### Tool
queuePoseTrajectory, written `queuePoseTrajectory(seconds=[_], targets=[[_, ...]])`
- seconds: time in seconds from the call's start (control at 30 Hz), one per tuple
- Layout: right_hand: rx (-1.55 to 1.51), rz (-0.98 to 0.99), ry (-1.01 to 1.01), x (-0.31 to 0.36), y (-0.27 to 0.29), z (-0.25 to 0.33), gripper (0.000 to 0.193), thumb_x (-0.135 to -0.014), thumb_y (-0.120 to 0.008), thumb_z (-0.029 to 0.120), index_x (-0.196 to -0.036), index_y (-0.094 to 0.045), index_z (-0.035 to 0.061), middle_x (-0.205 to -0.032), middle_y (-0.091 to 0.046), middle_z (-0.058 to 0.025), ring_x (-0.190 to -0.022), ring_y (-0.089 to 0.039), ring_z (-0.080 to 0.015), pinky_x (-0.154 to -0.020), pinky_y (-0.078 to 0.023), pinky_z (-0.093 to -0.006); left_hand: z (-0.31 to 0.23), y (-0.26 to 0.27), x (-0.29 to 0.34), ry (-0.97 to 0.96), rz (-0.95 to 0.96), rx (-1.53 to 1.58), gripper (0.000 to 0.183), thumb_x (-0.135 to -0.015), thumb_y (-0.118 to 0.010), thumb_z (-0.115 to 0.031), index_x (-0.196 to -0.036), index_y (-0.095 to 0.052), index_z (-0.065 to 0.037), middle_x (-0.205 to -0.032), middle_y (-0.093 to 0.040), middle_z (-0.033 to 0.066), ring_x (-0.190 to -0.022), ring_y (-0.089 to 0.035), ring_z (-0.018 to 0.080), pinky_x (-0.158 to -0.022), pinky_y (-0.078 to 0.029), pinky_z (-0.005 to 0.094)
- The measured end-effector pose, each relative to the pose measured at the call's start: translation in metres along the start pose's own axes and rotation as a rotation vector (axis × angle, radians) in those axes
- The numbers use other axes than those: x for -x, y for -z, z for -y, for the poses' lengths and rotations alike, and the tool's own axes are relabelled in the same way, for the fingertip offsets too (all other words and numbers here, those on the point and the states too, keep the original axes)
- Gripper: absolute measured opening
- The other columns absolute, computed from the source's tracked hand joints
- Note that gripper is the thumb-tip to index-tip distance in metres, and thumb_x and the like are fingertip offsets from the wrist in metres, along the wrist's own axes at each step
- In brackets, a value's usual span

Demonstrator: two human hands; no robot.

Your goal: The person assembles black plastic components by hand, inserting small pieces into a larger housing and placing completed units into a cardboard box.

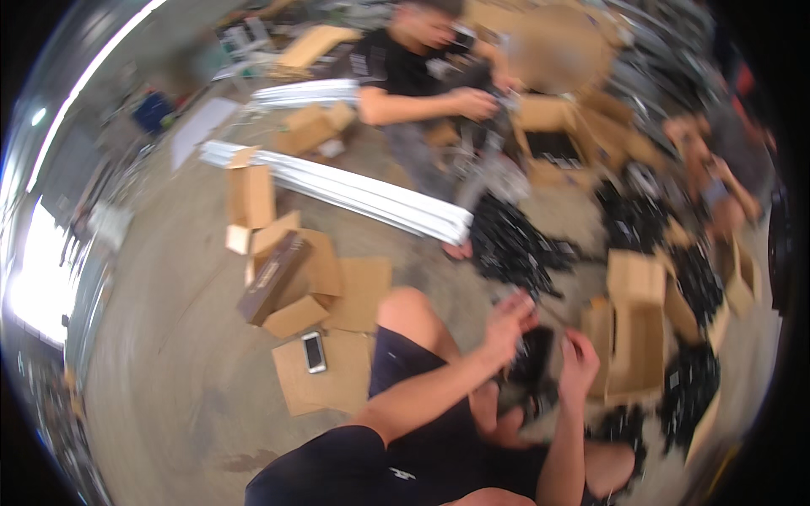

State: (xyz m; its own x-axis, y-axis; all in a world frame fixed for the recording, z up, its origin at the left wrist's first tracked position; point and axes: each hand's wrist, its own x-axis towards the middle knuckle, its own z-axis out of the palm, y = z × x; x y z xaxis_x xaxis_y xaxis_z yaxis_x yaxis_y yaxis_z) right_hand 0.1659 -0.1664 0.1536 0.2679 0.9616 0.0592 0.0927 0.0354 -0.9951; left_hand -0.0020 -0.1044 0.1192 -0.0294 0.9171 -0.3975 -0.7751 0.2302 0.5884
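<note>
Nearest us, at 6 o'clock, is the person's dark clothing, with a small white mark on it. We see the left forearm reach up from there to the left hand, at 4 o'clock from the middle of the view; its fingers are bent together, but in the blur we cannot tell what, if anything, they clasp. Farther out, also at 4 o'clock, the right hand has thumb and fingers pinched on the lower end of a thin strip, which slants across the gap toward the left hand; we cannot make out whether it touches that hand. Below and between the two hands we find a black bundle, too smeared to identify.

At 3 o'clock from the right hand stands an open carton. From the middle of the view, we have a heap of black pieces at 3, long silvery bars toward 11, a brown box at 9 beside opened cardboard, and a phone lying on a flat cardboard sheet between 7 and 8. At 12 we see a co-worker in a black top.
</note>
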Motion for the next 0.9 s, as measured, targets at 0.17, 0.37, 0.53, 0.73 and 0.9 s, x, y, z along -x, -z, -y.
queuePoseTrajectory(seconds=[0.17,0.37,0.53,0.73,0.9], targets=[[-0.269,-0.077,-0.011,0.014,0.007,0.013,0.018,-0.097,-0.064,-0.002,-0.115,-0.065,-0.0025,-0.102,-0.067,-0.0030,-0.093,-0.062,-0.0087,-0.083,-0.050,-0.0230,0.008,-0.025,0.037,0.022,0.105,0.056,0.038,-0.099,-0.067,-0.010,-0.134,-0.054,-0.004,-0.110,-0.071,0.0146,-0.094,-0.072,0.0247,-0.085,-0.060,0.0384],[-0.561,-0.198,-0.067,0.021,0.041,0.009,0.017,-0.096,-0.068,-0.001,-0.112,-0.067,-0.0028,-0.101,-0.070,-0.0044,-0.089,-0.064,-0.0085,-0.081,-0.053,-0.0233,0.039,-0.057,0.075,0.073,0.146,-0.051,0.037,-0.099,-0.067,-0.011,-0.134,-0.057,-0.004,-0.113,-0.072,0.0153,-0.097,-0.072,0.0244,-0.088,-0.060,0.0372],[-0.761,-0.205,-0.149,0.022,0.035,0.008,0.014,-0.095,-0.071,0.003,-0.108,-0.070,-0.0012,-0.102,-0.072,-0.0074,-0.088,-0.068,-0.0128,-0.079,-0.056,-0.0267,0.054,-0.062,0.096,-0.030,0.185,-0.096,0.034,-0.098,-0.067,-0.006,-0.131,-0.061,0.000,-0.112,-0.073,0.0122,-0.095,-0.072,0.0213,-0.086,-0.061,0.0346],[-0.836,-0.206,-0.220,0.032,0.023,0.011,0.012,-0.095,-0.071,0.005,-0.105,-0.071,-0.0022,-0.096,-0.073,-0.0057,-0.082,-0.066,-0.0106,-0.074,-0.052,-0.0244,0.055,-0.054,0.102,-0.133,0.222,-0.175,0.038,-0.098,-0.066,-0.003,-0.134,-0.059,0.004,-0.115,-0.071,0.0125,-0.097,-0.071,0.0205,-0.087,-0.061,0.0345],[-0.878,-0.268,-0.234,0.036,0.018,0.007,0.013,-0.096,-0.070,0.004,-0.106,-0.072,-0.0032,-0.097,-0.073,-0.0055,-0.082,-0.065,-0.0106,-0.074,-0.052,-0.0246,0.064,-0.062,0.111,-0.165,0.194,-0.209,0.036,-0.098,-0.063,0.000,-0.134,-0.059,0.004,-0.117,-0.070,0.0139,-0.101,-0.070,0.0216,-0.090,-0.061,0.0372]])
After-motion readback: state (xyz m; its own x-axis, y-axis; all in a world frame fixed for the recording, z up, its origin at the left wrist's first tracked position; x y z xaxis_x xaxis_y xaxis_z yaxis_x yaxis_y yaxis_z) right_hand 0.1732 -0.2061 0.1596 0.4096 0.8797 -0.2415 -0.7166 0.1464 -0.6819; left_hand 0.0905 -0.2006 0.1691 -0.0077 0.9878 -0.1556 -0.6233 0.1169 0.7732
